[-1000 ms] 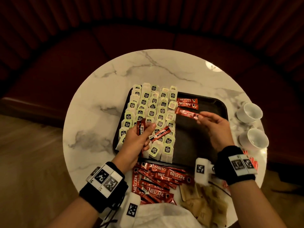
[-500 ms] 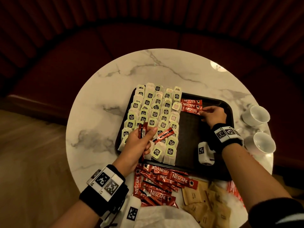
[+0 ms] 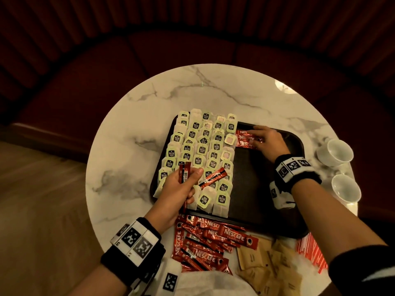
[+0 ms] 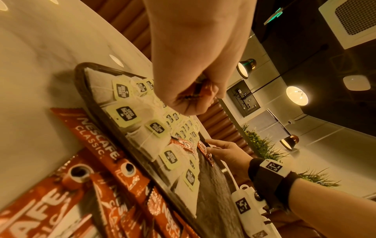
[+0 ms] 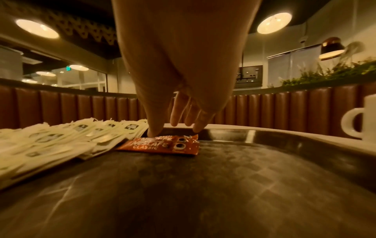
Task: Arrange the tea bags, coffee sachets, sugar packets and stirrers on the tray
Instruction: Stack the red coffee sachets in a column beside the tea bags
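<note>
Red coffee sachets (image 3: 245,138) lie at the tray's (image 3: 297,144) far edge; right hand (image 3: 267,141) presses them with straight fingers. Square each beside the tea bags (image 3: 201,150). Left hand (image 3: 179,189) pinches spare sachets (image 3: 211,178).

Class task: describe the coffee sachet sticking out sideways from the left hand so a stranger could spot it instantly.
Find the black tray, then the tea bags on its left half. Above their near rows, the left hand pinches one red sachet pointing right, barcode showing, unlike the flat sachets.
</note>
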A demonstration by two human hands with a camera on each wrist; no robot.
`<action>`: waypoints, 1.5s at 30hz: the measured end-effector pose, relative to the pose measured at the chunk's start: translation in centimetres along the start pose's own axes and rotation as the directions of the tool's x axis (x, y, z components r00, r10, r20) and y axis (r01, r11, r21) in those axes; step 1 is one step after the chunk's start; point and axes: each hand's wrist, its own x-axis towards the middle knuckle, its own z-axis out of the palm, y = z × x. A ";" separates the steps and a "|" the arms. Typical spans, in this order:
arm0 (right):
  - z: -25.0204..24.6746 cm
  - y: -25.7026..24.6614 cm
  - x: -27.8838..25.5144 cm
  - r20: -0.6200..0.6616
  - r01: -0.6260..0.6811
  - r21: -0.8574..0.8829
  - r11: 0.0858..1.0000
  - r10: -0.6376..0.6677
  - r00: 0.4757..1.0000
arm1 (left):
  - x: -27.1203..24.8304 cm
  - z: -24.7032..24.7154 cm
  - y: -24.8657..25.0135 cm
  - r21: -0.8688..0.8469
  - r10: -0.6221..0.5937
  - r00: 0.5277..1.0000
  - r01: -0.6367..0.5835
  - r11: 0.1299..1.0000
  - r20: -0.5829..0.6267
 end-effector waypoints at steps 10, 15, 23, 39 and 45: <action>1.1 0.5 1.0 0.034 -0.091 -0.055 0.994 0.093 0.995 | 0.0 -0.4 0.0 0.010 0.003 1.000 -0.003 1.000 -0.011; 0.9 0.1 0.7 0.031 -0.110 -0.029 0.993 0.111 0.993 | 0.0 -0.4 0.1 0.027 0.000 1.000 0.000 1.000 -0.004; 0.6 -4.5 -4.6 0.064 -0.028 0.097 0.995 0.022 0.998 | 0.2 -0.7 0.0 0.001 0.011 1.000 -0.011 1.000 -0.029; 5.2 -5.7 -8.8 0.070 -0.017 0.207 0.978 0.002 0.998 | -0.1 -1.0 0.3 0.005 0.028 0.999 -0.028 1.000 -0.018; 5.7 -4.5 -8.7 0.114 -0.061 0.160 0.985 0.043 0.993 | -0.2 -0.8 0.2 0.007 0.026 0.999 -0.026 1.000 -0.031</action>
